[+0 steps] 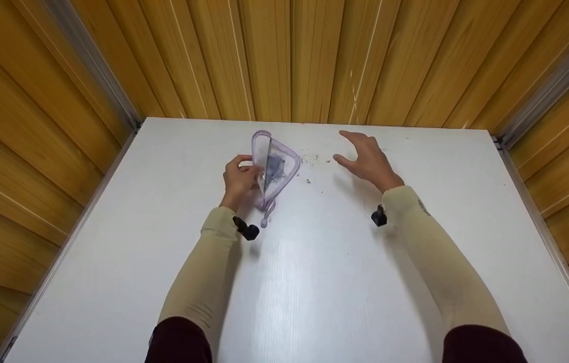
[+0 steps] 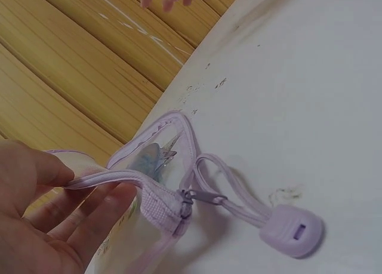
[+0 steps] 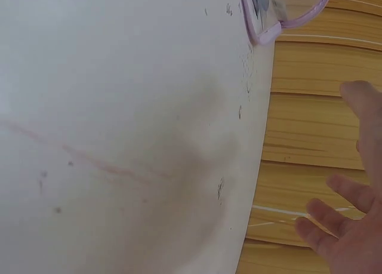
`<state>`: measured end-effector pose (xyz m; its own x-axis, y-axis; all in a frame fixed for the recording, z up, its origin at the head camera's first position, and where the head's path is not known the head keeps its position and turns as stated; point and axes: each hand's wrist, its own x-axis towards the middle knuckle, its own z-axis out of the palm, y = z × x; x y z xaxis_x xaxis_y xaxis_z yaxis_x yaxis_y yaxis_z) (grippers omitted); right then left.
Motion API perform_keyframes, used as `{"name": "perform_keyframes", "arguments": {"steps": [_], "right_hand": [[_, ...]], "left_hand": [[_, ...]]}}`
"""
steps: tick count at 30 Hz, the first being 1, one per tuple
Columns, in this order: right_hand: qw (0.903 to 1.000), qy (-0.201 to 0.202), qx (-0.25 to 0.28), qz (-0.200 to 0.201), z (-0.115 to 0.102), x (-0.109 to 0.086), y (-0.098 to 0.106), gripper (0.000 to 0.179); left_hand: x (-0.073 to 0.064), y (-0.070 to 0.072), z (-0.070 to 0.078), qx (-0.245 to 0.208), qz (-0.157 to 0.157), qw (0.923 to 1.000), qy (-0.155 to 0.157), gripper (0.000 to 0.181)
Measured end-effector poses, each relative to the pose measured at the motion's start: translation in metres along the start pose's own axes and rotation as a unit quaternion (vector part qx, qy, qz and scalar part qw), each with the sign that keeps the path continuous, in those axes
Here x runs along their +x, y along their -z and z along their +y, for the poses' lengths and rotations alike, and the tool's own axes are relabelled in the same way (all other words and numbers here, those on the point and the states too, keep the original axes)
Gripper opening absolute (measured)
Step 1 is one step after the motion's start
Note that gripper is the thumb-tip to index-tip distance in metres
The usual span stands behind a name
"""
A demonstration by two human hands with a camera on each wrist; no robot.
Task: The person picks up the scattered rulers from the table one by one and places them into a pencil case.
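Observation:
A clear zip pouch [image 1: 292, 160] with lilac edging stands with its mouth spread apart on the white table. My left hand [image 1: 240, 180] pinches one lilac edge of the mouth between thumb and fingers. Inside the pouch lies something bluish [image 2: 146, 159], its kind hidden by the plastic. From the zip's end hangs a lilac pull cord with a plastic toggle [image 2: 291, 231], which lies over the tabletop. My right hand [image 1: 367, 159] hovers to the right of the pouch, fingers spread and holding nothing. In the right wrist view, the pouch's lilac corner [image 3: 268, 34] shows at the top.
The white table [image 1: 314, 282] bears small dark scuff marks [image 1: 308, 180] just right of the pouch. Yellow wood-look panels [image 1: 309, 60] rise behind the far edge and along both sides.

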<state>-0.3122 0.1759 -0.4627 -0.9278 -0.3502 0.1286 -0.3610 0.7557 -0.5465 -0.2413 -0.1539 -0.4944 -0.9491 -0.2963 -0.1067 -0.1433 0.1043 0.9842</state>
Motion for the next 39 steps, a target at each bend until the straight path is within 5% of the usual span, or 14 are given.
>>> {"name": "perform_keyframes", "arguments": {"steps": [20,39], "right_hand": [[0.9985,-0.021,-0.047,0.017,0.061,-0.038,0.038,0.077],[0.9941,-0.018,-0.103,0.028,0.098,-0.069,0.051,0.076]], "left_hand": [[-0.005,-0.002,0.003,0.005,-0.001,0.9998,-0.021,0.033],[-0.005,-0.009,0.0,-0.006,-0.023,0.9996,-0.015,0.026]]}}
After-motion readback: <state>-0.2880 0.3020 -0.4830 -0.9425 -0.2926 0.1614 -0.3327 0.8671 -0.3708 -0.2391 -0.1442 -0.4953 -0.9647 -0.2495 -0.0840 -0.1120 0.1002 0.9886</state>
